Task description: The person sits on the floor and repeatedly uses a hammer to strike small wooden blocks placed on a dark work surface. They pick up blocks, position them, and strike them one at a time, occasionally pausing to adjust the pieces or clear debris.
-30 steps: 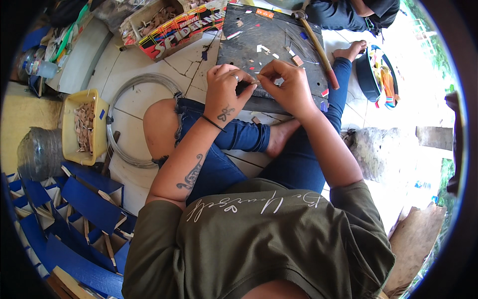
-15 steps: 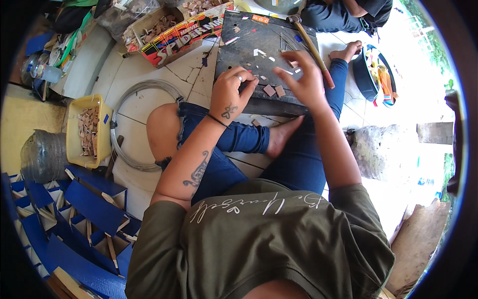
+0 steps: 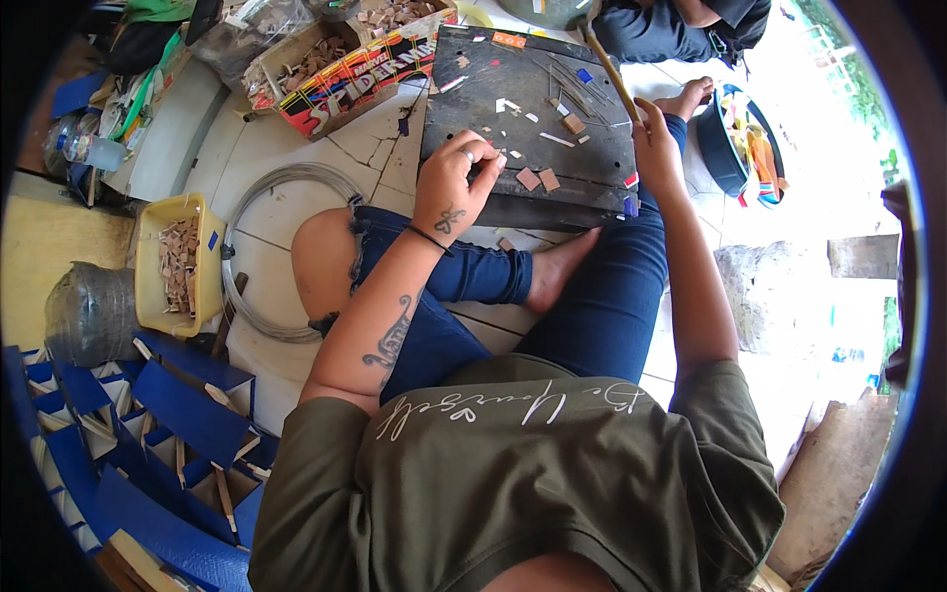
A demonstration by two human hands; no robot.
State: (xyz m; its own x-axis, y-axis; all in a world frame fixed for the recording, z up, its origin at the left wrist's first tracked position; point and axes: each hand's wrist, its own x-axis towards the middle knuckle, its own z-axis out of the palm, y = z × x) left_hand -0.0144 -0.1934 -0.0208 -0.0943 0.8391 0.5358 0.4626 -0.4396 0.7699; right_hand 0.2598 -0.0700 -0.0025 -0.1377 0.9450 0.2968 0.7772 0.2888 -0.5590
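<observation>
My right hand [image 3: 657,150] is closed round the wooden handle of a hammer [image 3: 614,77], held up over the right edge of a low black work table [image 3: 464,109]. The hammer's head is hard to make out at the top of the view. Above the table's left part, the thumb and fingertips of my left hand [image 3: 456,185] are pinched together; whatever is between them is too small to name. Just right of those fingertips lie two small brown square pieces [image 3: 539,180]. A small brown block [image 3: 573,123] and several thin metal rods [image 3: 584,91] are farther back on the tabletop.
Small white scraps [image 3: 508,106] litter the table. At the back left stands a cardboard box [image 3: 340,84] of brown pieces; a yellow basket [image 3: 207,271] holds more. Coiled wire [image 3: 237,212] and blue panels [image 3: 187,409] lie left. Another person [image 3: 651,35] sits beyond, near a dark tub [image 3: 725,168].
My right hand has moved right, off the table's middle, and taken hold of the hammer, which is now lifted off the tabletop. The left hand stays pinched in nearly the same place.
</observation>
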